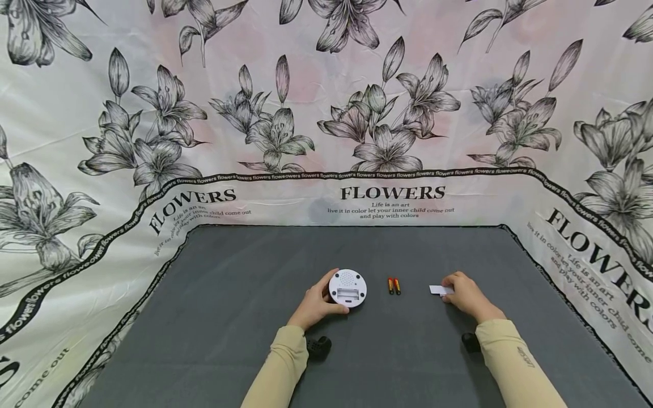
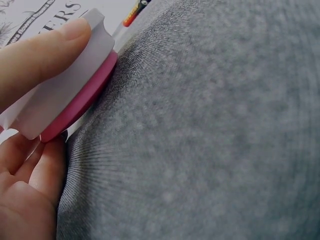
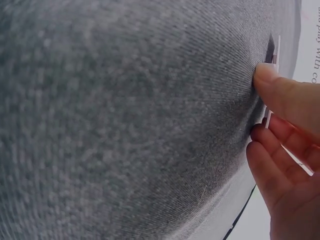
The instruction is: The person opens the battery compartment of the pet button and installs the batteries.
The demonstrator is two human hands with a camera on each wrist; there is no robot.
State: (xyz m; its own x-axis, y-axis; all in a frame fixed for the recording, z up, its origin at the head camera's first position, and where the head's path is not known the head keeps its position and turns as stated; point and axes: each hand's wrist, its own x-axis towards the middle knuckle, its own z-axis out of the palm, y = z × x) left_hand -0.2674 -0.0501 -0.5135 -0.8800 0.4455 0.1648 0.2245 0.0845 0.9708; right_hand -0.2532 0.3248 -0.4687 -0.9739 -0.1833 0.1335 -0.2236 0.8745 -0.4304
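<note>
A round white battery-powered device [image 1: 351,281] lies back up, showing a hole-dotted grille, dark feet and an uncovered, vacant battery compartment. My left hand [image 1: 316,302] grips its left side between thumb and fingers. The left wrist view shows a pink layer [image 2: 82,100] along its lower edge. To the device's right, two AA-style batteries [image 1: 394,285], orange-red and black, lie side by side. Farther right, my right hand [image 1: 468,293] pinches a small flat white battery cover [image 1: 436,289] close to the tabletop. Its fingers hide part of the cover.
A dark grey cloth [image 1: 245,283] covers the table. White fabric [image 1: 285,198] printed with flowers and lettering rises behind and along both sides. A black wrist-worn camera [image 1: 318,347] sits below the left wrist, another [image 1: 470,342] at the right.
</note>
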